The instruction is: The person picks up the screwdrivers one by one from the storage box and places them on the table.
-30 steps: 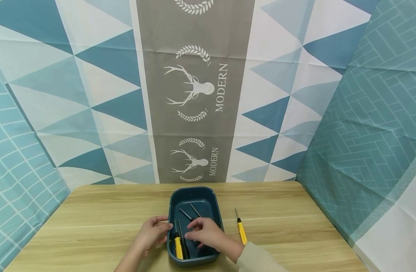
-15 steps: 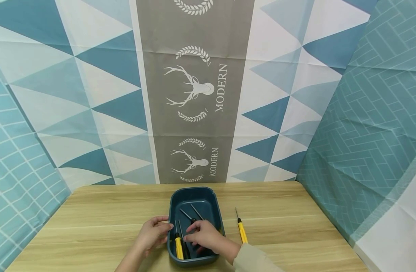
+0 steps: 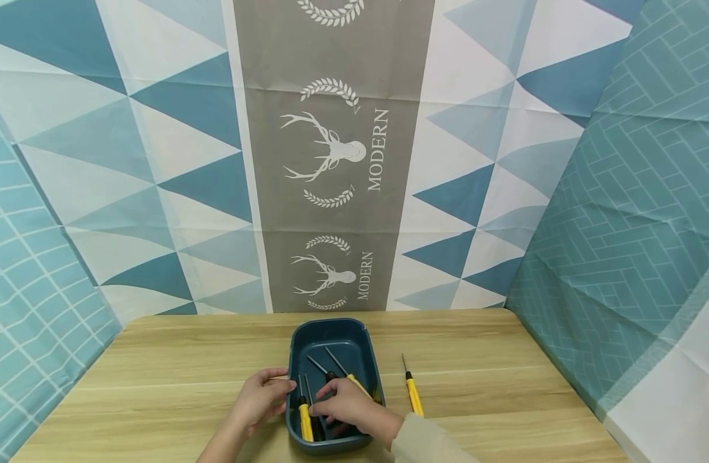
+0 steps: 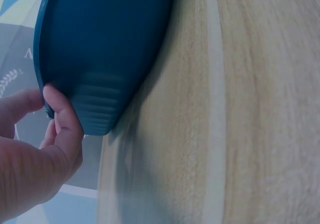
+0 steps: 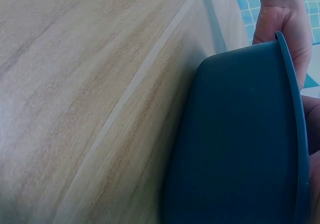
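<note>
Blue tray (image 3: 328,331): right hand (image 3: 347,405) slides left

It has edged toward the left-side black screwdriver (image 3: 316,426), uncovering another's yellow handle (image 3: 356,382); attention seems turned leftward. Whether its fingers grip, I cannot tell. The left hand (image 3: 258,400) pinches the tray's rim. Screwdrivers: at least four inside, one on the table (image 3: 204,373).

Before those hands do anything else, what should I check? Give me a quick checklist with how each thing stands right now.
1. Blue bin upright on the table: ok.
2. Bin steadied: ok, the left hand grips its rim.
3. Right hand within reach of a tool: ok, its fingertips are by a black-handled screwdriver.
4. Right hand's grip: cannot tell, the contact is hidden.
5. All screwdrivers inside the bin: not ok, a yellow-handled one lies on the table to its right.
</note>
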Available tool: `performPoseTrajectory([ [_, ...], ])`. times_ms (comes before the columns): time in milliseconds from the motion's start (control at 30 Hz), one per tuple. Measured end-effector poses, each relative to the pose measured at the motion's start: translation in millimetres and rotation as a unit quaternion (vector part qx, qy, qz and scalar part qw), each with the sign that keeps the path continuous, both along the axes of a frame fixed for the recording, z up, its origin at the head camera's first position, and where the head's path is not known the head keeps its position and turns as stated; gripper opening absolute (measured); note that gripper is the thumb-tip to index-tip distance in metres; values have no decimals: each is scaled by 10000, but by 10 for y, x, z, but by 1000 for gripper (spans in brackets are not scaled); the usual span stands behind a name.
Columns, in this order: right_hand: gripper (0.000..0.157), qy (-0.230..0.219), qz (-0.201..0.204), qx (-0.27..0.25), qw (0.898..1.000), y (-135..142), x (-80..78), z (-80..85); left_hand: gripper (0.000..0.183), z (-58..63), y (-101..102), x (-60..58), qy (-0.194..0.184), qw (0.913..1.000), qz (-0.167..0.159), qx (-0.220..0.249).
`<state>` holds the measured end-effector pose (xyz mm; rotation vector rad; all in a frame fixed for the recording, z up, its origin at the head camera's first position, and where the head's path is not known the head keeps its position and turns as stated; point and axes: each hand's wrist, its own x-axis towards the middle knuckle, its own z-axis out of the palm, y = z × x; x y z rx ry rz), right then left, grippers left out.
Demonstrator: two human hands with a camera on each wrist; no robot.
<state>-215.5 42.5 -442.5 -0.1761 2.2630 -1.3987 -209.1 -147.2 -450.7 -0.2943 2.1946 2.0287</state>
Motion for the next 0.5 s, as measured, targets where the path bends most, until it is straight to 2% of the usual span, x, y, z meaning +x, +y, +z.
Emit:
performPoseTrajectory([
  [500,24,-102,9,190,9998,-51,-19,-39,49,-6,-4,-1,-10,10000,9,37],
])
